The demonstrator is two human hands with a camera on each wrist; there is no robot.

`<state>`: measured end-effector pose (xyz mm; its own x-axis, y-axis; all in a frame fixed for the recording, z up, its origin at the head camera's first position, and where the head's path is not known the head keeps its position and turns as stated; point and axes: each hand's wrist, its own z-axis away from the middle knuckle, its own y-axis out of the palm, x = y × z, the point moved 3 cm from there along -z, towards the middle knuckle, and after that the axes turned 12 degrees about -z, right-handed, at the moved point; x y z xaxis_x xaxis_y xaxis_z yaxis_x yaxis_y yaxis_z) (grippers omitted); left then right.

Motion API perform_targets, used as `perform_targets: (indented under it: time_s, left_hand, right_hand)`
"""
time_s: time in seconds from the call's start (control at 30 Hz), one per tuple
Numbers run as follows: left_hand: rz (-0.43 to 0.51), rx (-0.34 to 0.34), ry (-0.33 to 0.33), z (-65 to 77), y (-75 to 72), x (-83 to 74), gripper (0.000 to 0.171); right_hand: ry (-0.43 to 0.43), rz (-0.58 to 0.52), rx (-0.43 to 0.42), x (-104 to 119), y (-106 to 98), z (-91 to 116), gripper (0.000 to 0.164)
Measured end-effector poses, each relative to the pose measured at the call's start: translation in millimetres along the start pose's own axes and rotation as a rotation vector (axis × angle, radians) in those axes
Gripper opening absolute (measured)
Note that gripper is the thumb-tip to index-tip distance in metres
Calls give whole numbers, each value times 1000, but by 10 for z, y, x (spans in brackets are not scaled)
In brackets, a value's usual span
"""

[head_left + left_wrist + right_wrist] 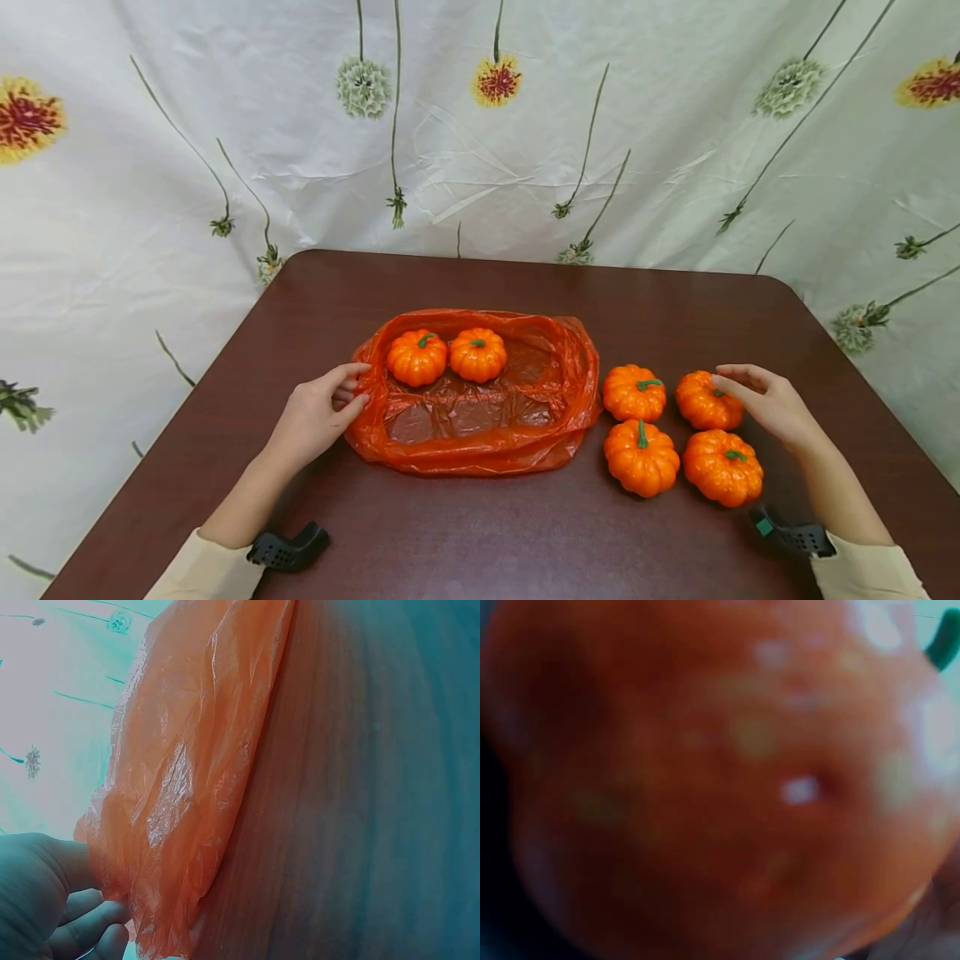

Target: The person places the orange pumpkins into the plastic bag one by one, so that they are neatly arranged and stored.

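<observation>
An orange plastic bag (pixel 480 446) lies spread on the table with its mouth facing up. Two small pumpkins with green stems, one on the left (pixel 416 360) and one beside it (pixel 478 356), sit inside. My left hand (pixel 318 412) holds the bag's left rim between thumb and fingers; in the left wrist view the film (pixel 187 772) rises from that hand. Over the right side of the back-right pumpkin (pixel 701 402) is my right hand (pixel 776 408), its thumb near the stem. In the right wrist view a blurred pumpkin (pixel 705 772) fills most of the picture.
Beside the bag's right edge stand three other pumpkins: back left (pixel 633 394), front left (pixel 642 460) and front right (pixel 723 468). The dark brown table (pixel 480 533) has rounded far corners. Behind it hangs a white flowered cloth (pixel 450 142).
</observation>
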<state>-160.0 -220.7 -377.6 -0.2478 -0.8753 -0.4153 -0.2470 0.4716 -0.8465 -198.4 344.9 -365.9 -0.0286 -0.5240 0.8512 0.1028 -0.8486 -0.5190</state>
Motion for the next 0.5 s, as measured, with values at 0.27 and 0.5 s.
perform_targets:
  time_s: [0.27,0.5]
  left_hand:
    - [-4,-1,4,0,6,1,38]
    - [-8,3,1,-1,8,5,38]
  right_hand:
    - [30,-25,14,-95,49,14,63]
    - [16,-8,-18,-156,94,2,61]
